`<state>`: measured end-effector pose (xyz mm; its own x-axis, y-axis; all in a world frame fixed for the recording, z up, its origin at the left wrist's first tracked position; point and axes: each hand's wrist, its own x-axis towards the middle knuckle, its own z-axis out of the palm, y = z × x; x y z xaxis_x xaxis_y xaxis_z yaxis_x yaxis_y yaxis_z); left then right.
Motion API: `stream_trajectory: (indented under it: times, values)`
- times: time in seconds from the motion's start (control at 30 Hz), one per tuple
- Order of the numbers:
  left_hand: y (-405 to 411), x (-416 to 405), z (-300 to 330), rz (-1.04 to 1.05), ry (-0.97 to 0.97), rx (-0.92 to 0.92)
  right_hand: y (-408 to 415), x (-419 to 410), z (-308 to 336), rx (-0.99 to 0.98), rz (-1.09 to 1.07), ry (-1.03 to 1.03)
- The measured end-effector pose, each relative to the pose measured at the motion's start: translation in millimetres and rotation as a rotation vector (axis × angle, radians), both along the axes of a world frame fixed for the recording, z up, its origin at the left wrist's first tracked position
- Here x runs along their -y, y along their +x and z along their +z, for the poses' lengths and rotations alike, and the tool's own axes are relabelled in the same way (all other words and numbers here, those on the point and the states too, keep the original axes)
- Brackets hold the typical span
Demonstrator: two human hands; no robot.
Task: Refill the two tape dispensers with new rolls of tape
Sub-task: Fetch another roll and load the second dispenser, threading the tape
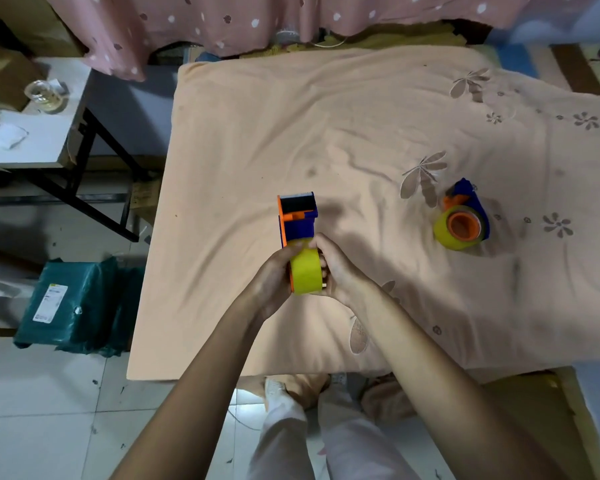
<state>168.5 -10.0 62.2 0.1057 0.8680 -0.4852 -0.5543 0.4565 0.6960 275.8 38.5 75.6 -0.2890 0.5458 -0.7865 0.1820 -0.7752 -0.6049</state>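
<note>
Both hands are meeting over the near middle of the peach cloth (326, 140) that is covering the tabletop. The left hand (274, 271) is wrapping around the left side of a yellow tape roll (305, 271), fingers curled closed on it, while the right hand (336, 268) is closing on the roll's right side, its thumb resting on top near the dispenser body. The roll is sitting in the rear of an orange and blue tape dispenser (297, 220), whose black cutter end is pointing away from the person.

Well apart to the right, a second orange and blue tape dispenser (465, 206) is lying on its side on the cloth, with a yellow roll (447, 233) already sitting around its orange hub.

Off the left edge, a green plastic parcel (77, 303) is lying on the floor.
</note>
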Motion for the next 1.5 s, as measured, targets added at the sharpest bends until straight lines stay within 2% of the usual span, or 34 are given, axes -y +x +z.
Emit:
stream_trajectory:
  times: [0.3, 0.6, 0.9, 1.07, 1.13, 1.17, 1.27, 1.33, 1.43, 1.5]
  values:
    - [1, -5, 1, 0.054, -0.122, -0.11, 4, 3, -8, -0.042, -0.004, 0.019]
    - [4, -7, 6, 0.026, -0.103, -0.197, 2, 3, -9, 0.003, 0.039, 0.119]
    - [4, -3, 8, 0.021, -0.108, -0.23, -3, 8, -5, 0.026, 0.022, 0.106]
    - [0, -3, 5, 0.012, -0.109, -0.166, -5, 7, -6, 0.057, 0.019, 0.094]
    - [-4, -4, 4, 0.014, -0.106, -0.073, -2, 4, -6, 0.139, 0.044, 0.183]
    - [-6, -5, 5, 0.007, -0.091, -0.023, 2, 3, -6, 0.226, 0.066, 0.296]
    - [-11, -3, 6, -0.069, -0.04, 0.015, 21, 1, -4, 0.444, 0.086, 0.793]
    - [-10, -2, 6, -0.131, -0.001, -0.005, 31, -4, -2, 0.393, 0.137, 1.0]
    - [-6, -4, 6, -0.159, 0.031, -0.017, 36, -11, 3, 0.243, 0.269, 0.999]
    - [-5, -5, 6, -0.173, 0.051, -0.028, 38, -17, 5, 0.211, 0.286, 0.989]
